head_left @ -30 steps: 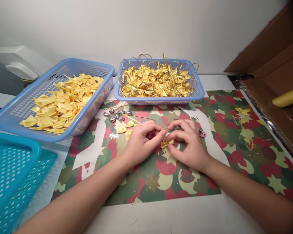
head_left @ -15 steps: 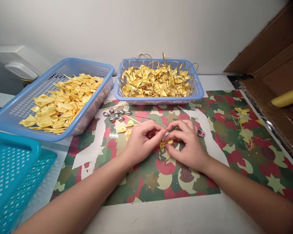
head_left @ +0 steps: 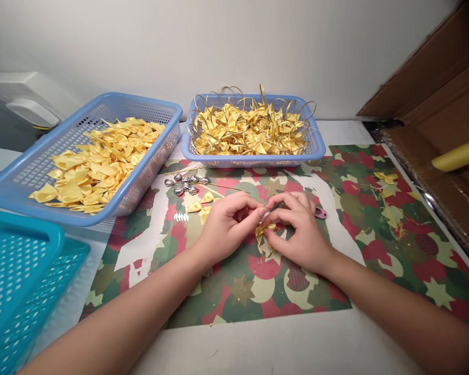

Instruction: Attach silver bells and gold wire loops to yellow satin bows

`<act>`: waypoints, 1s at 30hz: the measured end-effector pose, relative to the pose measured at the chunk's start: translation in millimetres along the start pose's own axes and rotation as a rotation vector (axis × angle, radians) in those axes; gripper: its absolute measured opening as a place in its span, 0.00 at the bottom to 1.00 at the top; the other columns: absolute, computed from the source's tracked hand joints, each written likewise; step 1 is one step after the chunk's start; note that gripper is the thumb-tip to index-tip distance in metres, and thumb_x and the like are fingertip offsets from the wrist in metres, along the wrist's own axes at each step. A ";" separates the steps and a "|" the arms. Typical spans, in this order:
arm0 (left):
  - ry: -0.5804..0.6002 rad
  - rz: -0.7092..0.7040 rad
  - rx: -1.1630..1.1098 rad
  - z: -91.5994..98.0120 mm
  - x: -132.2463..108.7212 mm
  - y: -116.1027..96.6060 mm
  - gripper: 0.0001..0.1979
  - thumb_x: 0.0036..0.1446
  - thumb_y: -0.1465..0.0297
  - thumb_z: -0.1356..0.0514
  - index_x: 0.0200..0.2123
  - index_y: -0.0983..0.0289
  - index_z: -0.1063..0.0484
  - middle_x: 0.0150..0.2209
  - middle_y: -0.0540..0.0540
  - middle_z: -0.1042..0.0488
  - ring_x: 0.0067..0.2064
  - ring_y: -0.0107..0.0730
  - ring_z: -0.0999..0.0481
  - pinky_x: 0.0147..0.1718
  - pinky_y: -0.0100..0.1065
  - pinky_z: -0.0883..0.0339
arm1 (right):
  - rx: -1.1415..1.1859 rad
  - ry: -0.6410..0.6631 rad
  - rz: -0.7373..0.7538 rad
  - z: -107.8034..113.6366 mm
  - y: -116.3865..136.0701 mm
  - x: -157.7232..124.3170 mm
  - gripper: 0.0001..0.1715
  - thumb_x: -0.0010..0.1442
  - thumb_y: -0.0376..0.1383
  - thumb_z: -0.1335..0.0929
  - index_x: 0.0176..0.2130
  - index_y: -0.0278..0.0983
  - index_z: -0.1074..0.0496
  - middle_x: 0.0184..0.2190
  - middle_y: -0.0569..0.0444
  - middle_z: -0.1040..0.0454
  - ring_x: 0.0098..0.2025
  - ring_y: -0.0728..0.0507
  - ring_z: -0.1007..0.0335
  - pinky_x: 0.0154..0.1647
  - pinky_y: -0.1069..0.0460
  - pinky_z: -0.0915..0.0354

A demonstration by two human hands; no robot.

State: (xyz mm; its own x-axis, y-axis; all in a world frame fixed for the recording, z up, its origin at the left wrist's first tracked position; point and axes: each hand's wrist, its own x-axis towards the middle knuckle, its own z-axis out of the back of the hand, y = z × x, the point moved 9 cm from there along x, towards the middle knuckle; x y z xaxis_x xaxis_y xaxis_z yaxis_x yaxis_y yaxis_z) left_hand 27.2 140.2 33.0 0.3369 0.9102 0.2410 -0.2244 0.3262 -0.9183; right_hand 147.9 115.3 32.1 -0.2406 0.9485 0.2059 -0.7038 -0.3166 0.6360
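My left hand (head_left: 226, 226) and my right hand (head_left: 300, 234) meet over the patterned paper (head_left: 328, 271), fingertips pinched together on a small yellow satin bow with a gold wire loop (head_left: 264, 234). Both hands are closed on it. The loop hangs below my fingers. Just left of my left hand lie a couple of loose yellow bows (head_left: 201, 204) and a cluster of small silver beads (head_left: 185, 185). A thin gold wire (head_left: 222, 188) lies beside the beads.
A blue basket (head_left: 54, 156) of plain yellow bows stands at the back left. Another blue basket (head_left: 316, 148) holds bows with gold loops at the back centre. A teal basket (head_left: 19, 276) sits near left. A cardboard box (head_left: 441, 104) stands at right. A small pink object (head_left: 320, 212) lies by my right hand.
The bow has turned a little between my fingertips and its gold loop now hangs lower. Both hands stay in the same place.
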 end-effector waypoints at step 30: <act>-0.038 0.108 -0.159 -0.4 -3.7 9.8 0.08 0.62 0.65 0.41 0.32 0.63 0.29 0.28 0.51 0.27 0.28 0.27 0.28 0.27 0.28 0.32 | 0.012 -0.015 -0.008 1.0 -0.9 1.1 0.06 0.50 0.30 0.31 0.25 0.40 0.26 0.41 0.54 0.25 0.47 0.39 0.37 0.47 0.41 0.46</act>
State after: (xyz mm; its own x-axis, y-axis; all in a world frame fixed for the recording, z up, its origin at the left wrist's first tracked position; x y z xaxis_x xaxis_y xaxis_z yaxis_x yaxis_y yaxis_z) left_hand 24.2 140.0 23.0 0.2833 0.9476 0.1476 -0.1089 0.1847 -0.9767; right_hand 149.0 116.6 32.5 -0.2250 0.9510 0.2119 -0.6977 -0.3090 0.6464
